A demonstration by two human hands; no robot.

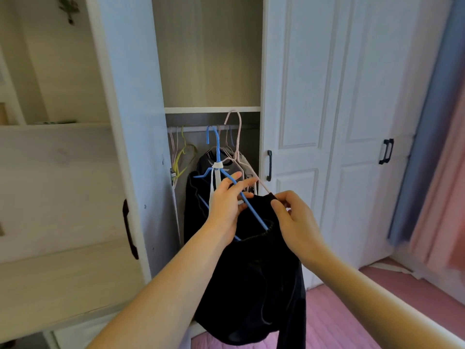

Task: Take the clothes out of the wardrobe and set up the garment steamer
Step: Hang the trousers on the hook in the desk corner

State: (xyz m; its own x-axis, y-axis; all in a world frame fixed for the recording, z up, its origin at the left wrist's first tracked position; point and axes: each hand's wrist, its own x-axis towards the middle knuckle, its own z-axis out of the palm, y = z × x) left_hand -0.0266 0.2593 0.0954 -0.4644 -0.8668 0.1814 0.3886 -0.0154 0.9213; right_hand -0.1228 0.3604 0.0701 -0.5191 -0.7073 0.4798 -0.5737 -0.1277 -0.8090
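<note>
A black garment [254, 278] hangs in front of the open wardrobe, held out of it on a blue hanger [217, 157]. My left hand [226, 205] grips the blue hanger's sloping arm, with a white strap running down beside the fingers. My right hand [294, 217] pinches the garment's black collar edge together with the lower end of a pale pink hanger [237, 137]. Behind, a grey garment [232, 167] still hangs from the wardrobe rail [196, 128]. No garment steamer is in view.
The wardrobe's left door [136, 147] stands open beside my left arm, with a dark handle. Several empty pink and yellow hangers [182, 157] hang at the rail's left end. Closed white doors [327, 122] are on the right, then blue and pink curtains [437, 147]. The floor is pink.
</note>
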